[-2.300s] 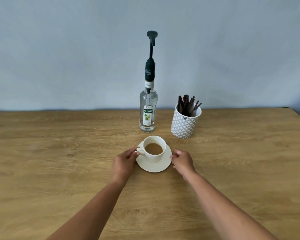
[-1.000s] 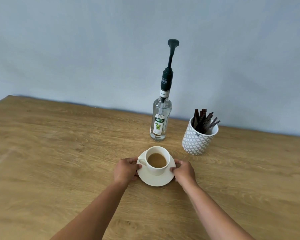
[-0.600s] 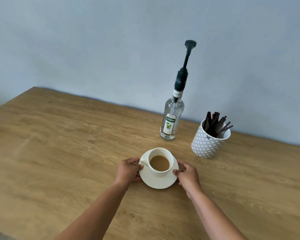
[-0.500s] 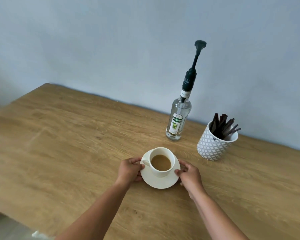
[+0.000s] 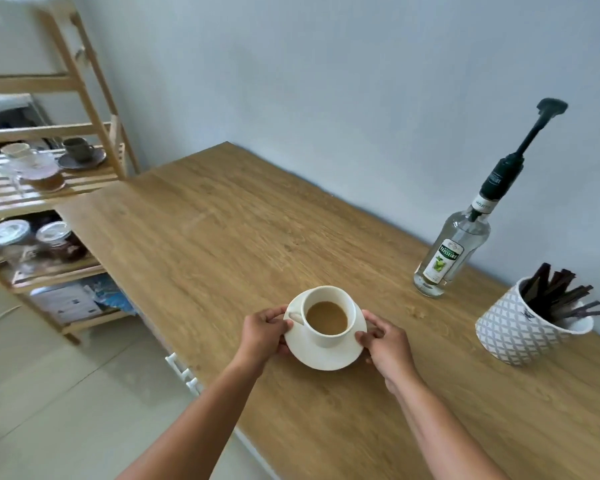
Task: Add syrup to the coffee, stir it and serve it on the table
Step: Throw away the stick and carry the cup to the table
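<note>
Cup of coffee, perhaps half full

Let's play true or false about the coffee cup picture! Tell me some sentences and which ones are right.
1. The left hand and the right hand grip the round white saucer by opposite edges. True.
2. The white ceramic cup on it is empty. False: it holds light brown coffee.
3. The clear glass syrup bottle with the black pump lies on its side. False: it stands on its base on the wooden table.
4. Dark brown stir sticks stand in the white patterned pot. True.
5. The cup's handle points toward the right hand. False: it points toward the left hand.
</note>
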Tool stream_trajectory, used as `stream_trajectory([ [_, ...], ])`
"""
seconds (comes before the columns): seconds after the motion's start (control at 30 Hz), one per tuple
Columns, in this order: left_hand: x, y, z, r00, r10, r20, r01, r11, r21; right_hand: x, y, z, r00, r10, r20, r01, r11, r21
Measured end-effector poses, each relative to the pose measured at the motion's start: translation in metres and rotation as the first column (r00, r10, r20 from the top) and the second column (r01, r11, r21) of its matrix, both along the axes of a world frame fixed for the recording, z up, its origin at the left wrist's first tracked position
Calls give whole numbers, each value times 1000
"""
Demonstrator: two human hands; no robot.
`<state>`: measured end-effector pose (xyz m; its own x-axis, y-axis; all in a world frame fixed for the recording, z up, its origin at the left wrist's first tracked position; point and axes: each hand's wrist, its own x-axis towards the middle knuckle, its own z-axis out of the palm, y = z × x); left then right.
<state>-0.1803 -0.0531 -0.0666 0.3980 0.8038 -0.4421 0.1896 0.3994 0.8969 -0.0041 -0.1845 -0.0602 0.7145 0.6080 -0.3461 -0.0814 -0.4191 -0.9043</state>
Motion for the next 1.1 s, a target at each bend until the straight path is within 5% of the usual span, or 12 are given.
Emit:
stream_trajectory([
  [0.63,-331,-35,25,913,408,8,-407,911,66,-283,51,20,859,509,53,-511,858,41],
  [1.1,-597,-149,18,618,786,3,-785,617,63,-557,42,25,490,869,65,-872,489,36],
])
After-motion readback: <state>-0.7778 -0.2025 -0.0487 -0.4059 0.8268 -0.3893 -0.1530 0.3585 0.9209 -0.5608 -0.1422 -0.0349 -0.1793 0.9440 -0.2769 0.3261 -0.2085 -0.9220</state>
